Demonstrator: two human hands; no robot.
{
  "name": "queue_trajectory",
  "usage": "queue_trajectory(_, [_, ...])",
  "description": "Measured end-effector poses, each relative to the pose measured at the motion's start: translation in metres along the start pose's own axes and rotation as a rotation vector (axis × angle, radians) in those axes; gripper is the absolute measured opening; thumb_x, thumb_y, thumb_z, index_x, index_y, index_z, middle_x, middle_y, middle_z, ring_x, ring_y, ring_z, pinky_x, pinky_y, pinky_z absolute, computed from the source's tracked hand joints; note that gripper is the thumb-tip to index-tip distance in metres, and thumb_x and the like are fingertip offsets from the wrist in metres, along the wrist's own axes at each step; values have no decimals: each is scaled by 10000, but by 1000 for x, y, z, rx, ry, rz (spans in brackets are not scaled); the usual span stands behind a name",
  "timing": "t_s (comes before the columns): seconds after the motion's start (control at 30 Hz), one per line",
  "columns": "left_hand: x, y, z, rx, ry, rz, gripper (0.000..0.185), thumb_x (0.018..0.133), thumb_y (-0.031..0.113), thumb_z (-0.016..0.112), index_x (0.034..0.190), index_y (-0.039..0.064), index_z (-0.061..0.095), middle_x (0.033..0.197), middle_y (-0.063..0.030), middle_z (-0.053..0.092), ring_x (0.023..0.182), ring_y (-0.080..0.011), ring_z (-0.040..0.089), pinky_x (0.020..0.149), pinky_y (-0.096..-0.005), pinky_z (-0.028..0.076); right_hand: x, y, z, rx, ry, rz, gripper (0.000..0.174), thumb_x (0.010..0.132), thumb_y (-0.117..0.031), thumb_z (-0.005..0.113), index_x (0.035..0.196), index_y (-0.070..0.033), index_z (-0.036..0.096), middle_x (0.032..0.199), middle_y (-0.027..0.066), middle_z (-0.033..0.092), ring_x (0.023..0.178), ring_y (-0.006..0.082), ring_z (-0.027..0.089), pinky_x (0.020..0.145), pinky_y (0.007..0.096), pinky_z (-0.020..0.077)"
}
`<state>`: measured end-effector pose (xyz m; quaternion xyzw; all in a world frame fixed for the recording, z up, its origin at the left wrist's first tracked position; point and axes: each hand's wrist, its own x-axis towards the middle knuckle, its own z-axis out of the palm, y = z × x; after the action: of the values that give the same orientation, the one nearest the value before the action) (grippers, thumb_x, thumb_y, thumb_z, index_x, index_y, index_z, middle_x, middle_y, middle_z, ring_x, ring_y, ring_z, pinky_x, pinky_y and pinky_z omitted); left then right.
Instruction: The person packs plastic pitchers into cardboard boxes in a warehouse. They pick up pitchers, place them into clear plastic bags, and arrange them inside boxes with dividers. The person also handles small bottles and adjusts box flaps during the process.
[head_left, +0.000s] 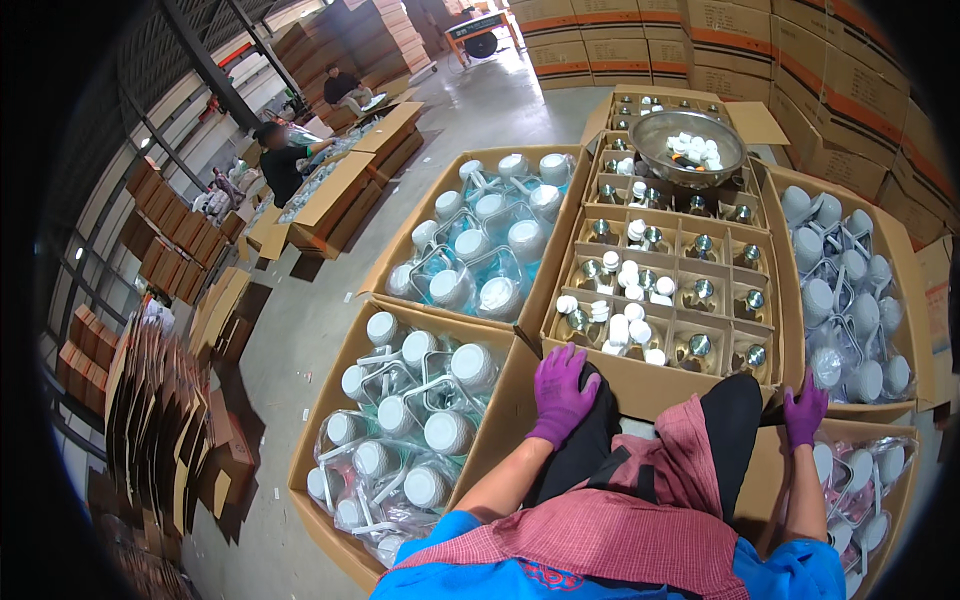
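Observation:
My left hand (561, 394), in a purple glove, lies with fingers apart by my knee at the near left corner of a divided carton (660, 382). My right hand (806, 410), gloved the same, rests against the near edge of the right-hand carton (855, 407) of pale plastic-wrapped vessels (853, 266). Neither hand shows anything held. Shiny metal-necked bottles or liners (699, 344) stand in the divided carton's cells. White caps (640, 331) lie in clusters among them. A steel bowl (646, 154) on the carton's far part holds more white caps (694, 148).
Cartons of wrapped, handled vessels (426, 487) (470, 245) stand on my left, another (889, 480) at lower right. Flattened cardboard (157, 420) leans at far left. A person (279, 169) works at open cartons; another person (345, 86) sits farther back. Stacked cartons (825, 97) line the right.

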<state>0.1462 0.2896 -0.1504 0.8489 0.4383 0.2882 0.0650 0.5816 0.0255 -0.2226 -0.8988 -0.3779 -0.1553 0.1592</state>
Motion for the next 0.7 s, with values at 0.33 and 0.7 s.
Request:
queue_trajectory(0.33, [2,0,-2,-1,0,13,524,817,358,684,1257,85,601,1340,-153,560,1279,-364,474,1065,-481,349,0,1,8,-21,100,-52,711,846,-294,659,1480,-112,393,1041,172,644,1066,341,578,1140,488,263])
queue_trajectory(0.7, [1,0,-1,-10,9,3,513,813,341,694,1252,92,604,1327,-148,564,1282,-352,467,1077,-474,339,0,2,4,15,-6,-1,709,824,-301,675,1459,-110,424,1012,181,645,1020,349,588,1113,501,298])
